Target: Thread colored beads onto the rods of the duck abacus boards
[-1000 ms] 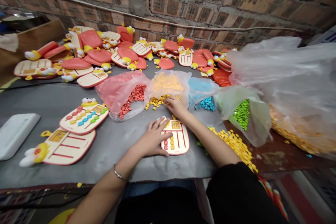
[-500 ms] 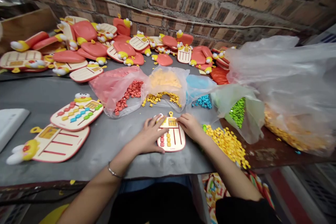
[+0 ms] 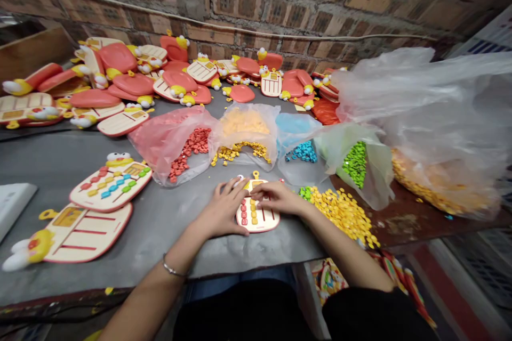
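Note:
A cream toy board (image 3: 262, 222) with a red rim and slots lies flat before me. Red beads (image 3: 244, 212) stand in its leftmost slot and yellow beads (image 3: 253, 213) in the slot beside it; the two slots on the right are bare. My left hand (image 3: 222, 208) grips the board's left side, thumb at the lower edge and fingers over the top, hiding much of the duck-like head. Bent over the upper board, my right hand (image 3: 280, 198) has its fingertips closed at the top yellow bead.
Loose yellow beads (image 3: 340, 213) are heaped at right beside a few green ones (image 3: 306, 193). Bags of red (image 3: 196, 141), yellow (image 3: 262, 152), blue (image 3: 304, 152) and green beads (image 3: 355, 162) lie behind. A bead-filled board (image 3: 114, 192) overlaps another board (image 3: 90, 237) at left. Boards (image 3: 132, 83) pile along the wall.
My right hand has moved left from the board's right edge to the yellow column. More yellow beads show in that slot. My left hand keeps its hold, and the view has shifted slightly.

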Motion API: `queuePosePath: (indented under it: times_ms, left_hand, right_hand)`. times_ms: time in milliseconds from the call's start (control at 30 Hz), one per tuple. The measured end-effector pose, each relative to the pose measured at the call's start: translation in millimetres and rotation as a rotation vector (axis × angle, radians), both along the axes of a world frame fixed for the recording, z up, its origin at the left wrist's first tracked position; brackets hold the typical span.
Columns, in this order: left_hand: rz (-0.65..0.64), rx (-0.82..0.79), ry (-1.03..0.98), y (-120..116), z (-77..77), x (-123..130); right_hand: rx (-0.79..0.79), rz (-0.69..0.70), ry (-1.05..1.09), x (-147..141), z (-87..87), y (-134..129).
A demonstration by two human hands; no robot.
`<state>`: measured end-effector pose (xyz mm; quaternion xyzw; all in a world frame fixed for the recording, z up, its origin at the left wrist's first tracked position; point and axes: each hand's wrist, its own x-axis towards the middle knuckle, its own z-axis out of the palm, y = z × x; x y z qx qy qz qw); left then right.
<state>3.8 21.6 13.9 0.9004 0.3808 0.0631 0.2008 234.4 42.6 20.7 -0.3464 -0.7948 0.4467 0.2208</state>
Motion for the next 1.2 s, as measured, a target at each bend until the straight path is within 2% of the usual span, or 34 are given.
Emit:
queuePosePath:
  times_ms: [67,167,200,267,400,500,567,700,833,933,1033,1200]
  left_hand:
    - [-0.005,0.008,0.006,-0.6,1.0,-0.1]
    - [-0.024,0.018,0.013,-2.1,3.1,0.2]
    - [-0.027,0.018,0.013,-2.7,3.9,0.2]
    - [-0.03,0.014,0.012,-3.6,5.4,-0.2]
    - [-0.038,0.017,0.009,-3.8,6.7,-2.4]
    - [-0.042,0.019,0.018,-3.7,7.2,-2.5]
    - [-0.036,0.011,0.025,-4.4,7.5,-0.5]
    - [-0.038,0.016,0.017,-6.8,6.3,5.6]
    - [-0.052,0.047,0.001,-8.7,1.8,8.6]
    - [-0.052,0.062,0.008,-9.6,-1.4,8.6]
    - [-0.049,0.071,0.004,-10.2,-2.7,8.5]
    - [-0.042,0.039,-0.001,-9.2,-1.8,9.2]
  right_hand:
    - [0.024,-0.149,0.017,21.9,6.0,2.2]
    - [0.236,-0.581,-0.036,62.0,7.3,18.0]
    - [0.293,-0.688,-0.088,73.4,5.3,26.7]
    - [0.37,-0.754,-0.248,88.7,-1.0,46.3]
    - [0.445,-0.59,-0.572,87.5,-12.3,76.2]
    - [0.427,-0.514,-0.697,77.7,-13.5,78.8]
    - [0.433,-0.514,-0.659,74.9,-11.2,70.4]
    - [0.517,-0.58,-0.348,70.6,-2.1,36.9]
    - [0.591,-0.605,-0.114,50.4,6.8,2.7]
    - [0.525,-0.493,-0.083,29.8,5.9,-7.9]
    - [0.461,-0.394,-0.096,16.1,-3.0,-6.1]
    - [0.552,-0.348,-0.225,12.9,-18.8,-2.9]
